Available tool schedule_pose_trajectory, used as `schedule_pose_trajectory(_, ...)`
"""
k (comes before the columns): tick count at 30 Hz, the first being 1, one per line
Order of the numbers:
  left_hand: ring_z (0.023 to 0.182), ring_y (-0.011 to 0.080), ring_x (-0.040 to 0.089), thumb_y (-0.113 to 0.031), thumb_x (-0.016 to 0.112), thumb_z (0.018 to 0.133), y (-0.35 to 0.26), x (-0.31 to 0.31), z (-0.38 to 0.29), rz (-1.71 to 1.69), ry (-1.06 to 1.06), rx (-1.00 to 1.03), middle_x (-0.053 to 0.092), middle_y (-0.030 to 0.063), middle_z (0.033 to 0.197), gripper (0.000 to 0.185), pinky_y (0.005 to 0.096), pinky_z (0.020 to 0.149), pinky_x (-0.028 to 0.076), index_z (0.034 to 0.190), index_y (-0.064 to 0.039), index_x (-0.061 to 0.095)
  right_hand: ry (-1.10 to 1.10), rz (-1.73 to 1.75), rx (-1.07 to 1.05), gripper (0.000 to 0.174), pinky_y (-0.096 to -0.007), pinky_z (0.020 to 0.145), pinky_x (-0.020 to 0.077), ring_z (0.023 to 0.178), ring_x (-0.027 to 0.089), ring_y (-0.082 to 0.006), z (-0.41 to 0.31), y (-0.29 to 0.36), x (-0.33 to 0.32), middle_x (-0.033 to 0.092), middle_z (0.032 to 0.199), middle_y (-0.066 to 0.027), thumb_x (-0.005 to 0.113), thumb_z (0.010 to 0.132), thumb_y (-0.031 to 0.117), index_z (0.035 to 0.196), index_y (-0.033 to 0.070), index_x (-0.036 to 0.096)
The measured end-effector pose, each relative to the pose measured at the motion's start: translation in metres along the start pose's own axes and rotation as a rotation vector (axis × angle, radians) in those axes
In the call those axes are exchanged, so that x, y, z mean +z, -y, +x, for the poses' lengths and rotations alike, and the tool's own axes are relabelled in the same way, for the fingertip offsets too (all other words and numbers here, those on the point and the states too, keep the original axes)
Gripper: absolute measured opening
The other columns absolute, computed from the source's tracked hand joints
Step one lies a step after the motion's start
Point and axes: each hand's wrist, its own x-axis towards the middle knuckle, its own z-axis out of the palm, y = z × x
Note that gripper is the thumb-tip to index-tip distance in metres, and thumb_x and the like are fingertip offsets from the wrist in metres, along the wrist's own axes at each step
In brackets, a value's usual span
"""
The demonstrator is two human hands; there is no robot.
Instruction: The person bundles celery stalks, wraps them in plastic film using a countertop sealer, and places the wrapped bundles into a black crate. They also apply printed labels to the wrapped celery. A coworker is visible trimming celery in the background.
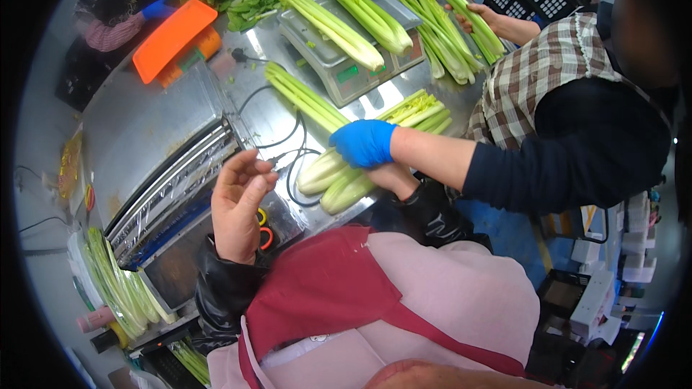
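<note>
My left hand (238,206) is raised bare over the near table edge, its fingers loosely bent and nothing in them. Reaching in from below, my right hand (393,177) lies against the celery bunches; a co-worker's blue-gloved hand (363,143) covers its fingers, so its grip is hidden. Two pale celery bases, a left one (320,172) and a right one (346,194), point toward me on the steel table (259,78). Celery stalks (303,98) extend up and left from the gloved hand, while cut yellowish tops (413,111) show beyond it.
A digital scale (346,78) carries two celery bunches (354,16). Left stands a film wrapping machine (162,113); a black cable (296,173) loops beside my left hand. Scissors (265,232) lie near it. The co-worker's other hand (478,17) holds celery. Another gloved person stands by an orange scale (173,40).
</note>
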Motion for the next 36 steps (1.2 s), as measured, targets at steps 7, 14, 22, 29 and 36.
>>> schedule_pose_trajectory(7,0.096,0.0177,0.062,-0.005,0.063,0.091,-0.008,-0.001,0.014,-0.063,-0.033,-0.049,0.063,0.0090,0.105,0.034,0.0318,0.089,0.050,0.123,0.001,0.055,-0.064,1.586,-0.312,0.045,-0.0392,0.107,0.0356,0.126,0.049,-0.0291,0.075,-0.011,-0.106,0.053,0.135,-0.0133,0.056,0.096,0.024,0.136,0.006,0.047)
schedule_pose_trajectory(14,0.093,0.0157,0.062,-0.007,0.059,0.094,-0.013,-0.011,0.024,-0.036,-0.054,-0.064,0.063,0.0068,0.104,0.029,0.0315,0.088,0.050,0.122,-0.001,0.055,-0.670,-0.066,-0.046,0.088,-0.0418,0.106,0.0382,0.123,0.051,-0.0326,0.190,-0.061,-0.165,0.055,0.130,-0.0200,0.068,0.084,0.054,0.141,-0.005,0.038)
schedule_pose_trajectory(22,0.092,0.0157,0.063,-0.007,0.058,0.094,-0.010,-0.020,0.020,-0.038,-0.152,-0.076,0.062,0.0062,0.103,0.027,0.0300,0.085,0.051,0.121,-0.001,0.056,-0.051,-0.454,0.544,0.123,-0.0515,0.107,0.0345,0.127,0.049,-0.0342,0.303,-0.035,-0.142,0.054,0.131,-0.0236,0.067,0.063,0.080,0.146,-0.003,0.032)
schedule_pose_trajectory(29,0.092,0.0160,0.062,-0.006,0.058,0.095,0.002,-0.028,0.017,-0.060,-0.177,-0.021,0.062,0.0060,0.103,0.026,0.0301,0.087,0.051,0.121,-0.001,0.056,-0.067,-0.891,0.382,0.110,-0.0664,0.097,0.0361,0.119,0.051,-0.0379,0.292,0.001,-0.081,0.051,0.127,-0.0205,0.079,0.060,0.062,0.139,-0.003,0.041)
schedule_pose_trajectory(36,0.091,0.0160,0.063,-0.006,0.059,0.095,0.005,-0.035,-0.001,-0.061,-0.180,-0.002,0.063,0.0067,0.102,0.026,0.0295,0.085,0.051,0.120,-0.001,0.056,-0.070,-0.688,0.644,0.099,-0.0535,0.096,0.0430,0.124,0.051,-0.0360,0.308,-0.004,-0.101,0.051,0.132,-0.0177,0.081,0.059,0.049,0.139,0.005,0.042)
